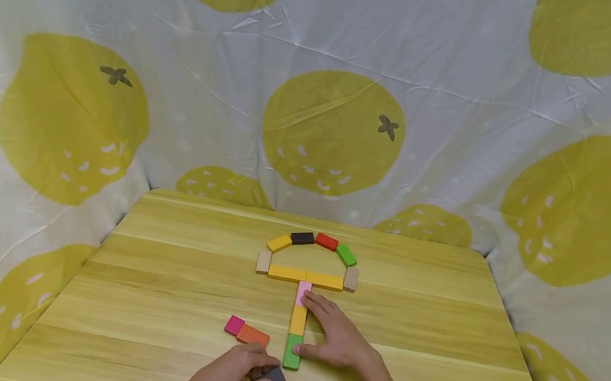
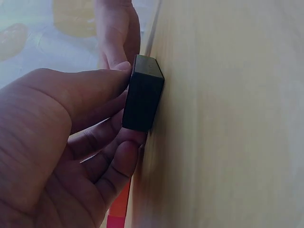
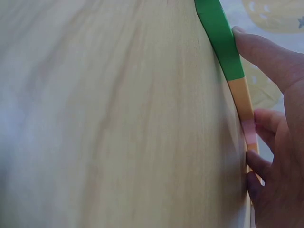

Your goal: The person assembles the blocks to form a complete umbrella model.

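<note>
My left hand (image 1: 229, 377) pinches a dark grey block (image 1: 273, 380) between thumb and fingers, low over the table's near part. In the left wrist view the same dark block (image 2: 143, 97) shows its end between thumb and fingertips. My right hand (image 1: 340, 339) rests along a column of blocks, its thumb touching the green block (image 1: 292, 352) and its fingertips at the pink block (image 1: 304, 293). Between those two lies a yellow block (image 1: 298, 320). In the right wrist view the thumb lies at the edge of the green block (image 3: 221, 38).
Two long yellow blocks (image 1: 288, 273) form a bar above the column. Beyond it, an arch holds a black block (image 1: 302, 238), red block (image 1: 327, 241), green, yellow and plain wooden blocks. Left of the column lie an orange block (image 1: 254, 335) and a magenta block (image 1: 234, 325).
</note>
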Available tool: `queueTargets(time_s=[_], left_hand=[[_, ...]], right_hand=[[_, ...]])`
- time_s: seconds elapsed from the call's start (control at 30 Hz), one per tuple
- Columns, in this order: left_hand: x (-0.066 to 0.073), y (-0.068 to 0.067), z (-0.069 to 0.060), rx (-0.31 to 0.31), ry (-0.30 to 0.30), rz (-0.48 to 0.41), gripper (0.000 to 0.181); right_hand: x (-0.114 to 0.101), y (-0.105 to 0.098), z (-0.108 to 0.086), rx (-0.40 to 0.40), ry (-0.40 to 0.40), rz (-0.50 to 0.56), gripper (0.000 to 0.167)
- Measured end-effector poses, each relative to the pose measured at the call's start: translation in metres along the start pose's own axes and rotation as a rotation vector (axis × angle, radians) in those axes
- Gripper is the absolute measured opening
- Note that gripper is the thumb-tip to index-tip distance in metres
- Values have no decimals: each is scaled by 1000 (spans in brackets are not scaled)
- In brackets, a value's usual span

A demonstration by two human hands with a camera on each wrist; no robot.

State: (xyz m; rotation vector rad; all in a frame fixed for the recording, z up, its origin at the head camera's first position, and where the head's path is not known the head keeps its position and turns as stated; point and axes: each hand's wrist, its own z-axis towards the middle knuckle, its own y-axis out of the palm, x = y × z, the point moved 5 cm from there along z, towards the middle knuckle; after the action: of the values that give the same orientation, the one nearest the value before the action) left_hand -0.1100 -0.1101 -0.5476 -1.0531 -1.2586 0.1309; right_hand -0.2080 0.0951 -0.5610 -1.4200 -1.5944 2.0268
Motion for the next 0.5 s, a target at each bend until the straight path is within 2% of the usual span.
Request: queueTargets(time_s=[0.2, 0.5], left_hand=[[3, 5, 1, -13, -8, -50, 38], [3, 6, 2, -5, -37, -40, 38]], right_hand=[[-1, -1, -2, 8, -15, 16, 102], [0, 1, 1, 17, -14, 0, 102]])
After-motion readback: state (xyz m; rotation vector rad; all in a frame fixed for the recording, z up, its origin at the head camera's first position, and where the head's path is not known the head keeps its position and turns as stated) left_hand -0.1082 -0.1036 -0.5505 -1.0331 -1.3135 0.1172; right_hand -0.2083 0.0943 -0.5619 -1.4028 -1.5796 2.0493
